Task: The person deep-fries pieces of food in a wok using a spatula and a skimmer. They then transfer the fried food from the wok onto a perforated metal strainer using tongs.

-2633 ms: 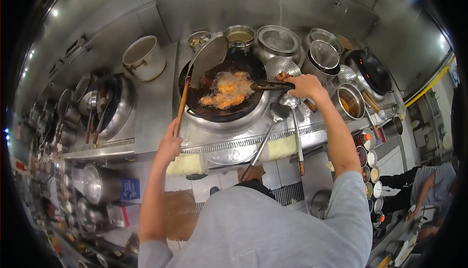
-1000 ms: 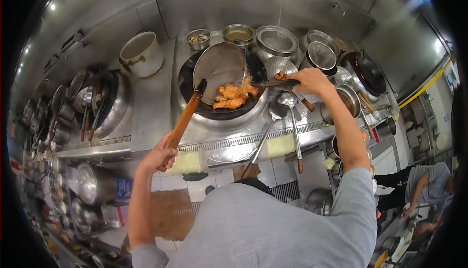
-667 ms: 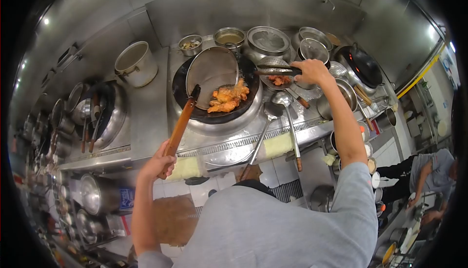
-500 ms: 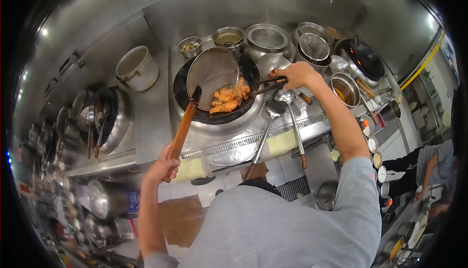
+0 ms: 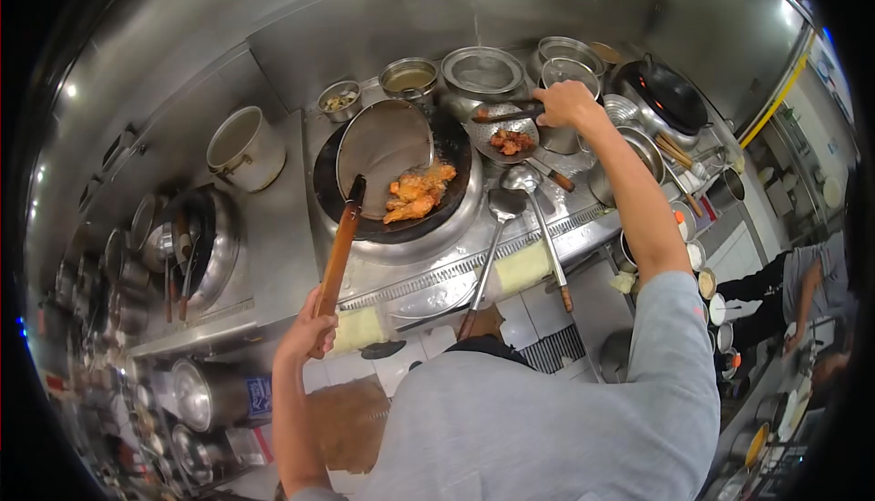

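My left hand [image 5: 307,330] is wrapped round the wooden handle of a wide mesh strainer [image 5: 378,141]. The strainer leans in a black wok [image 5: 460,145], with golden fried pieces [image 5: 417,193] at its lower right side. My right hand [image 5: 567,103] grips dark tongs [image 5: 510,113], whose tips hover over a perforated skimmer [image 5: 483,143] to the right of the wok. Browned fried food [image 5: 512,143] lies in that skimmer, below the tongs. Nothing clearly shows between the tong tips.
A spatula [image 5: 507,205] and a ladle [image 5: 521,179] lie across the counter front. Metal pots [image 5: 489,71] line the back. A second wok [image 5: 661,100] is at right, a tall pot [image 5: 244,150] at left. Another person's arm [image 5: 807,300] shows far right.
My right hand has moved the tongs up and right, from the fried pieces in the wok to above the perforated skimmer. My left hand keeps the strainer in the wok.
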Available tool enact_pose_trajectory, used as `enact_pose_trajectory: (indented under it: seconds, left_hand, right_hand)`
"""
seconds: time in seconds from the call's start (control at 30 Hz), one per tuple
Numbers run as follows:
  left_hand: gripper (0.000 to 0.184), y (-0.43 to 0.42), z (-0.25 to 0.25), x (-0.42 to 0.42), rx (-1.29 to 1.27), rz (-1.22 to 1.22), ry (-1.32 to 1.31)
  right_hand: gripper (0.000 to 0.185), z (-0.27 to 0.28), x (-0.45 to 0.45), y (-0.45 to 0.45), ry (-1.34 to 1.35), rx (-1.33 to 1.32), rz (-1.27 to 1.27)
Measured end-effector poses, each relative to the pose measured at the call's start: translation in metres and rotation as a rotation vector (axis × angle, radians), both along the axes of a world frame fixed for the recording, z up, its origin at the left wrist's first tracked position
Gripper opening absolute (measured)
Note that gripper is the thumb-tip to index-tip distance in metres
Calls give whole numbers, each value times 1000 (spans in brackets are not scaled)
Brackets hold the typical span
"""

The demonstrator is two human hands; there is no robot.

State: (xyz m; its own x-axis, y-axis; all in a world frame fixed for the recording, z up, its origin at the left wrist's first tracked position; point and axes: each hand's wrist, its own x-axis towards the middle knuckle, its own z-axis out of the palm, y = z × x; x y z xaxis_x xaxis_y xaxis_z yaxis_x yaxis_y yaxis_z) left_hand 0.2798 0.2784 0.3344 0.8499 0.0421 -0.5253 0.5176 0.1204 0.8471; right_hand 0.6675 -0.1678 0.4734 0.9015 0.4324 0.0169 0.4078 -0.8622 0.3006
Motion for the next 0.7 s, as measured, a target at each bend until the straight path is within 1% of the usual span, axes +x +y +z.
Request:
enact_pose_trajectory:
  seconds: [0.03,0.13,0.17,0.27,0.3,0.37,0.4,0.5,0.57,0.63,0.7]
  left_hand:
    - [81,1,1,1,17,-13,-9]
    - [80,2,-1,2,43,-18,-5]
    - [80,2,-1,1,41,-14,2]
    - [80,2,2,2,36,-8,9]
    - [80,1,3,3,29,-8,12]
    - [80,1,5,3,32,-5,14]
    - [79,0,5,3,30,-1,15]
    - [79,-1,4,2,36,-3,15]
    - [79,-1,2,2,11,0,-6]
    - [79,-3,1,2,28,10,-4]
    - [78,-2,1,3,40,25,-6]
  right_hand:
    - [51,-3,1,-4,-2,3,-8]
    - [54,-12,-5,-5,-62,145,9]
    - [54,-15,-8,-3,-55,144,13]
    - [50,-14,-29,14,171,99,161]
    - [50,-19,-33,20,174,107,168]
    - [49,-29,-38,33,230,-17,312]
    - [57,-34,-42,41,277,-33,295]
    - [53,-58,-36,61,324,-47,326]
    - [51,-68,-34,67,294,-61,346]
    - [49,-69,-30,67,318,1,372]
    - [49,-62,-25,59,353,-9,362]
